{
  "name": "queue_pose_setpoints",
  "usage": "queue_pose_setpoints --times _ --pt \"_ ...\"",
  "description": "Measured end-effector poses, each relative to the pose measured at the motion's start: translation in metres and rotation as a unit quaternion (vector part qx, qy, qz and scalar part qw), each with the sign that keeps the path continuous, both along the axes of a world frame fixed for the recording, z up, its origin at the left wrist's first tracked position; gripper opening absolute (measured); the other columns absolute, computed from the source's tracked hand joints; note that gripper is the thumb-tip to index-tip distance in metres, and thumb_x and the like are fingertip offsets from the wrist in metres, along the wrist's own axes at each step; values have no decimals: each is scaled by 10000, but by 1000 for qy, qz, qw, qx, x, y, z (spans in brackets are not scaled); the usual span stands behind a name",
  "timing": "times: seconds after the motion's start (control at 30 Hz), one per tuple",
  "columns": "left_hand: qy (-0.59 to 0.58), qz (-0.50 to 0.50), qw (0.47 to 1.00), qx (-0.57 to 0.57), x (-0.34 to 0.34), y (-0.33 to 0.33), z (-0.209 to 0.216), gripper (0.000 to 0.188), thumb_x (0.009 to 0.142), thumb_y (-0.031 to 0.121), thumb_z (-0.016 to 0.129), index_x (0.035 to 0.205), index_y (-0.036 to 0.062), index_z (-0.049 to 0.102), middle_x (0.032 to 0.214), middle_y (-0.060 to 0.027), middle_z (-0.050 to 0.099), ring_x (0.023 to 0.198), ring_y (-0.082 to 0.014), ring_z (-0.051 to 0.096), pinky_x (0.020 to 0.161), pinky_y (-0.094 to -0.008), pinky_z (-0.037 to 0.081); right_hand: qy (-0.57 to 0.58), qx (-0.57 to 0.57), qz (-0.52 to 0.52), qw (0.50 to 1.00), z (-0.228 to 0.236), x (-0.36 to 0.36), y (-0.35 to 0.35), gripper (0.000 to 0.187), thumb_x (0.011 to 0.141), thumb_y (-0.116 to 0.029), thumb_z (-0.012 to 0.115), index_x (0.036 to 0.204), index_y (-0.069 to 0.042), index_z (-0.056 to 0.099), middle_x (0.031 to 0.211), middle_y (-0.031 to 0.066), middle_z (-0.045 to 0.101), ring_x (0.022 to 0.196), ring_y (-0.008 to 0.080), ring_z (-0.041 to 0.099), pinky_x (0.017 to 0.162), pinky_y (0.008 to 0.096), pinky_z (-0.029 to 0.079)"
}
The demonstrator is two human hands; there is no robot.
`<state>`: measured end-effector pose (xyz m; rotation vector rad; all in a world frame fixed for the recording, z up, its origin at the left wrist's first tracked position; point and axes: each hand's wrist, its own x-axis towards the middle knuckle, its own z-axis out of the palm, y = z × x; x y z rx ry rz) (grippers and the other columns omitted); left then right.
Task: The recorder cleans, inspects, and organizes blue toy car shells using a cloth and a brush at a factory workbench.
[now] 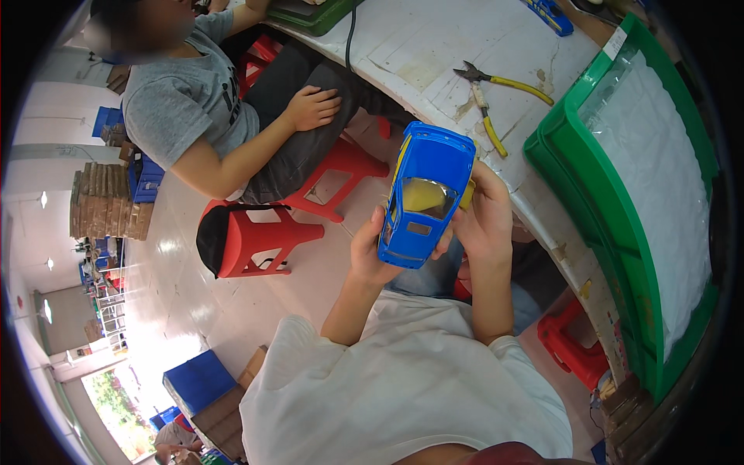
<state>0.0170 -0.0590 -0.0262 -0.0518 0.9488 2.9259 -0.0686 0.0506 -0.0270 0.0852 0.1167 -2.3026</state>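
A blue toy car body with a yellow inside showing through its window is held up in front of me, between both hands. My left hand grips its lower left side, the thumb along the edge. On the other side my right hand closes on the car's right flank, next to a yellow part that sticks out there. The fingers under the car are partly hidden. Beyond the car, pliers with yellow handles lie spread on the white worktable.
A green crate with a clear plastic liner and white contents stands at the right. Another blue toy piece lies at the table's far edge. To the left a person in a grey shirt sits near red stools. A black cable crosses the tabletop.
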Motion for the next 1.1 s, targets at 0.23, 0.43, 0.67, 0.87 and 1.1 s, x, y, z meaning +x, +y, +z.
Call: queue_pose_setpoints --times 0.23,0.43,0.67,0.87,1.1 --pt "-18 -4 1000 -3 -3 -3 2 755 815 580 311 1253 -34 301 1058 -221 480 667 -232 513 551 -297 399 58 21 -7 998 -2 -4 -3 259 891 -189 357 961 -14 535 817 98 622 528 142 552 483 241 478" --pt "-6 -16 1000 -6 -7 -6 2 724 810 551 364 1244 -26 313 1078 -214 479 696 -236 520 576 -298 405 36 230 -161 959 -12 -4 -8 256 884 -189 405 1073 -45 499 1048 43 546 981 143 502 857 302 371" --pt "7 -21 998 61 -5 -15 -14 682 829 500 422 1287 15 278 1156 -195 461 860 -232 519 708 -310 433 140 346 -309 875 -4 -18 -11 221 899 -164 409 1083 -67 484 1060 28 514 984 109 495 859 277 375" --pt "-18 2 995 95 -8 -18 -21 594 868 450 379 1292 46 282 1180 -199 441 862 -240 508 710 -319 432 188 316 -299 880 1 -25 -15 220 898 -112 402 1082 -7 460 1048 83 505 929 150 535 785 274 452" --pt "-7 -3 993 120 -12 -18 -22 577 880 439 360 1291 43 282 1190 -204 431 874 -245 501 731 -323 424 234 330 -352 844 -2 -18 -19 232 892 -90 385 1086 20 451 1072 119 488 996 215 529 854 328 439"
